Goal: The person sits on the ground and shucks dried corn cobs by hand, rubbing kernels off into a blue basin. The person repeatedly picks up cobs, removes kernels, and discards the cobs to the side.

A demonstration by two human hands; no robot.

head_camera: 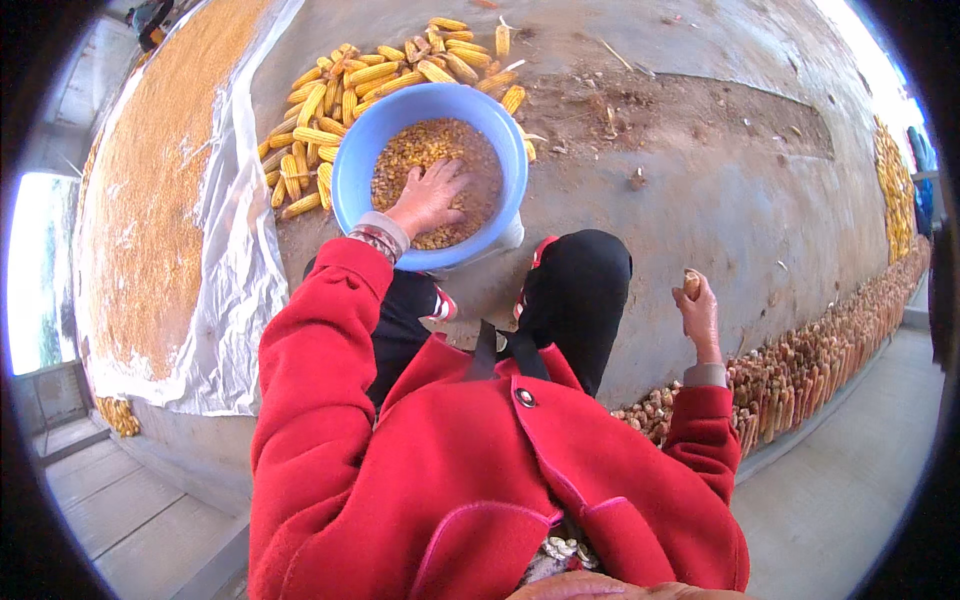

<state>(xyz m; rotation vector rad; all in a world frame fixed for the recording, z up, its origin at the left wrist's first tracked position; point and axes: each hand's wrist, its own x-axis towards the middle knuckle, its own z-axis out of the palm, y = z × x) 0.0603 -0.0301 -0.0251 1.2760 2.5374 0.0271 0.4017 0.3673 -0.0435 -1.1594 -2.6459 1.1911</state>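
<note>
A blue plastic basin [349,180] stands in front of my knees, with loose corn kernels [409,150] inside. My left hand [433,196] reaches into it, palm down and fingers spread over the kernels. Whether its palm presses on them is hard to tell. Out to the right, my right hand [699,309] grips a shelled corn cob [691,282], whose end shows above the fingers. Behind and beside the basin lies a heap of yellow corn ears [375,73].
Dried kernels [161,150] cover a white plastic sheet [244,300] at the left. Bare cobs [825,360] are stacked along the floor's edge at the right. More corn ears [892,199] lie at the far right. Dirt and husk scraps [607,112] litter the concrete floor [712,195].
</note>
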